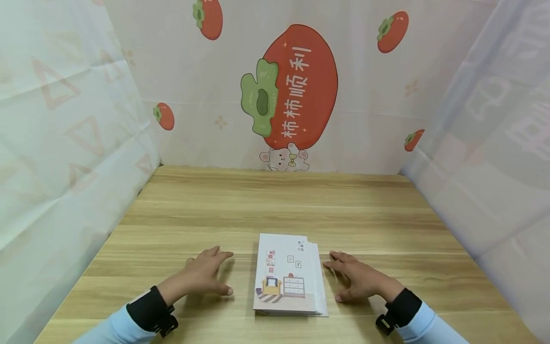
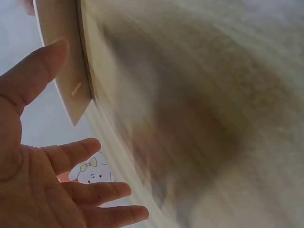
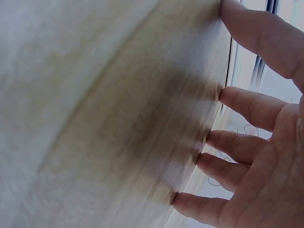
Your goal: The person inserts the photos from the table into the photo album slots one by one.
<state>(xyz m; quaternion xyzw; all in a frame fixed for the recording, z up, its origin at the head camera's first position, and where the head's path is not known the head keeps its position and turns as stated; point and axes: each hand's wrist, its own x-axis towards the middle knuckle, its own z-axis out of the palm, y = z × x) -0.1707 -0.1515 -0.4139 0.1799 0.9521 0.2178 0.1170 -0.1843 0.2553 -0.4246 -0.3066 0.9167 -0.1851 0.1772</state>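
A white book-like stack (image 1: 281, 277) lies flat on the wooden table, its cover printed with an armchair, a chest of drawers and small frames. Beneath the cover, further white layers stick out along the right side. To its left is my left hand (image 1: 202, 274), fingers spread and apart from it. In the left wrist view the stack's tan edge (image 2: 71, 66) shows beyond the thumb. On the other side my right hand (image 1: 358, 277) is also spread, holding nothing. The right wrist view shows its fingertips (image 3: 223, 93) resting on the tabletop, close to the stack.
The wooden table (image 1: 275, 200) reaches back to a white cloth (image 1: 356, 143) printed with persimmons. White cloth panels (image 1: 64, 143) hang along the left and right sides. Each wrist wears a black strap (image 1: 150, 308).
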